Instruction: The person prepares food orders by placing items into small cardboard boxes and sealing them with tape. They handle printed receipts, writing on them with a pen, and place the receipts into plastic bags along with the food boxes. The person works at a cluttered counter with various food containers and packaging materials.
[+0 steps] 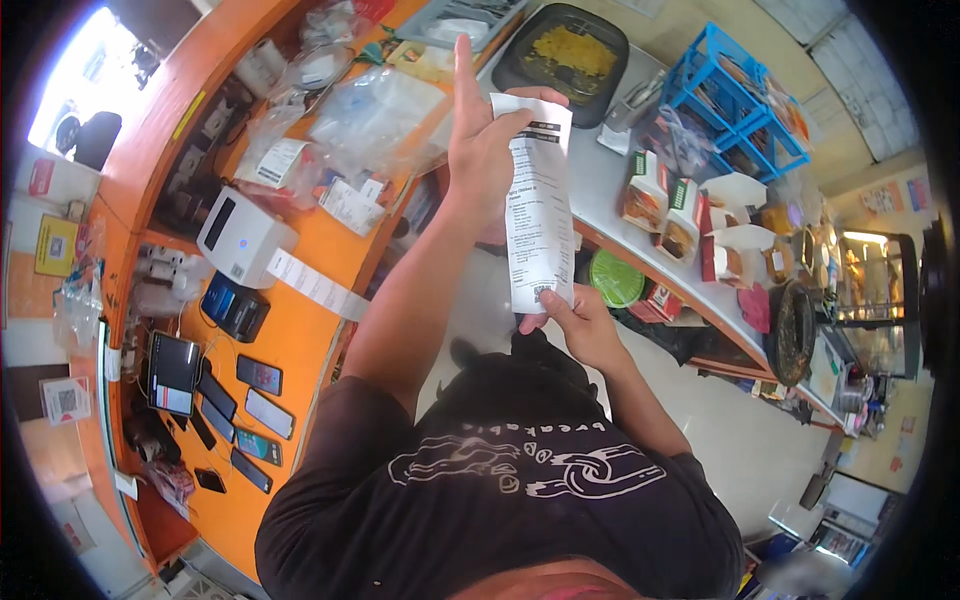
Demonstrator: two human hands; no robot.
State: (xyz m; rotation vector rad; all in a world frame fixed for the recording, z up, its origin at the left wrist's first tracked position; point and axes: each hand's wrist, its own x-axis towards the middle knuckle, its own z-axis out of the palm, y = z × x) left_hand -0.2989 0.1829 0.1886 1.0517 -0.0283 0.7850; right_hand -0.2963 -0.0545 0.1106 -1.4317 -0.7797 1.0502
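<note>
A long printed paper receipt (541, 202) stretches between my two hands, its printed side facing me. My left hand (484, 142) grips the far end, thumb on the print, with one finger pointing straight out. At the near end my right hand (574, 315) pinches the paper between thumb and fingers, beside a printed code. To the left of my arm, a white receipt printer (244, 236) on the orange counter (315, 300) has a strip of printed paper (319, 287) hanging out. More printed slips (356, 204) lie near plastic bags (375, 112) farther along.
Several phones (270, 412), a tablet (172, 371) and a card terminal (234, 306) occupy the left counter. On the grey right-hand counter (600, 195) are a black pan of yellow food (566, 64), filled food boxes (682, 217), a blue plastic rack (720, 97) and a stone mortar (791, 334).
</note>
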